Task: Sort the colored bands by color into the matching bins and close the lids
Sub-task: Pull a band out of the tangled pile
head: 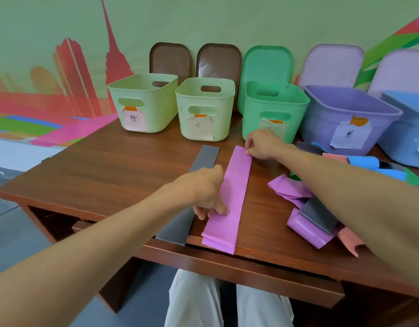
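Purple band (232, 197): right hand (262, 143) pinches its twelve-o'clock end, left hand (207, 191) pins six o'clock; fold evenly for the purple bin (321, 119).

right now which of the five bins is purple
The purple bin, fourth from the left, between the green bin and the blue one; the two leftmost are pale green.

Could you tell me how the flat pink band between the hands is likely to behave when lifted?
The pink band would probably droop, since similar ones lie crumpled in the pile. It looks thin and light. Lying flat on the table, it seems unlikely to roll.
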A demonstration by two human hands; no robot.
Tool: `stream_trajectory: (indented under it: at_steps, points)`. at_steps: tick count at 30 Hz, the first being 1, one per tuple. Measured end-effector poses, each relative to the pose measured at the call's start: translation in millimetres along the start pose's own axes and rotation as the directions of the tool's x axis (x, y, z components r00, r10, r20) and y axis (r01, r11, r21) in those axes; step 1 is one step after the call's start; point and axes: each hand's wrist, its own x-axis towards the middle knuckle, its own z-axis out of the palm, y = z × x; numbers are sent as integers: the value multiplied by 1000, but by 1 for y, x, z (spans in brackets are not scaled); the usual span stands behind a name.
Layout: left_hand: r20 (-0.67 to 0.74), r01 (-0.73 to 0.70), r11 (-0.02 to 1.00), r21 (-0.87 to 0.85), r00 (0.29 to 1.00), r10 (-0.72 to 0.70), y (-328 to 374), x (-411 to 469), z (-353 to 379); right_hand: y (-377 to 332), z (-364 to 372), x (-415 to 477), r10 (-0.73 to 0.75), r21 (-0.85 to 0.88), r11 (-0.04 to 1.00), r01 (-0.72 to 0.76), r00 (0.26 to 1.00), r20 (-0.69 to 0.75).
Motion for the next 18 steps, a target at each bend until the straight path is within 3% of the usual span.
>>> stream_trajectory:
  at_steps: [5,9,12,15,18]
  points:
    - [7,-101,963,251,995,103,2,8,-6,5,-34,-17,-125,-121,983,138,987,103]
    - [13,-145,919,367,988,151,6,17,-10,14,-53,-43,-201,-53,975,217,955,220]
    - [-102,-231,942,243,960,262,9,32,-3,20,-62,-61,-223,-17,972,235,942,251]
    - [-262,-372,922,107,884,387,19,45,11,30,-64,-74,-203,30,979,202,949,241]
    - [-280,-463,885,46,844,457,33,57,25,44,-60,-84,-165,136,980,145,974,154]
